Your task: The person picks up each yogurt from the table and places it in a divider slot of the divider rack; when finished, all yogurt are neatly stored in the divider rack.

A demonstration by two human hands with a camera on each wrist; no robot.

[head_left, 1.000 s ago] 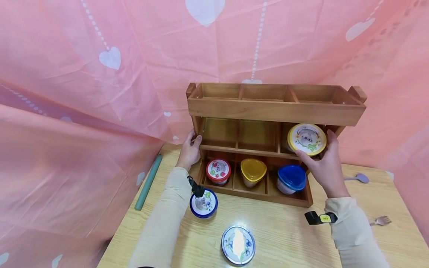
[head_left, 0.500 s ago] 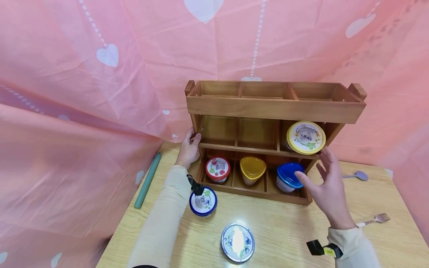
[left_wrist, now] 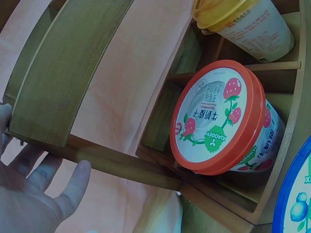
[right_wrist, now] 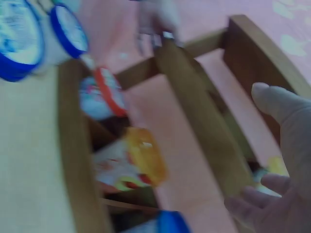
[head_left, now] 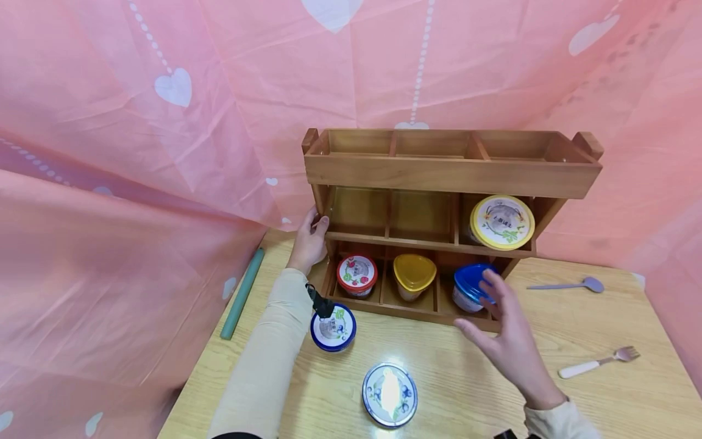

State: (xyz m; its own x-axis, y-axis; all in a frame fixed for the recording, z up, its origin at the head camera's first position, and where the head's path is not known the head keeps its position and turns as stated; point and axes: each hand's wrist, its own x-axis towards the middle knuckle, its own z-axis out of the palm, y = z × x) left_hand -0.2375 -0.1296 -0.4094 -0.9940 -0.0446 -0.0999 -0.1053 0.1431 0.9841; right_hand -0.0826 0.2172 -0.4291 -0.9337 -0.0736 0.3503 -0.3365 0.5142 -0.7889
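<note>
My left hand (head_left: 309, 246) holds the left side of a three-tier wooden rack (head_left: 450, 174), its fingers around the side post in the left wrist view. My right hand (head_left: 515, 341) is spread and holds nothing, in front of the rack's lower right corner. It overlaps a blue-lidded cup (head_left: 471, 283) in the bottom right compartment. A round yellow-lidded tub (head_left: 503, 221) stands in the right compartment of the middle tier. Beside the blue-lidded cup, the bottom tier holds a red-lidded strawberry tub (left_wrist: 214, 119) on the left and a yellow-lidded cup (head_left: 414, 274) in the middle.
Two blue-rimmed blueberry tubs stand before the rack: one tub (head_left: 333, 329) by the left forearm, another tub (head_left: 390, 395) nearer the front. A green stick (head_left: 243, 296) lies at left. At right are a purple spoon (head_left: 570, 285) and a white-handled fork (head_left: 598, 363). Pink cloth (head_left: 219, 122) hangs behind.
My right hand has let go of the yellow-lidded tub, leaving it in the middle tier, and has drawn back down toward the front. My left hand stays at the rack's side.
</note>
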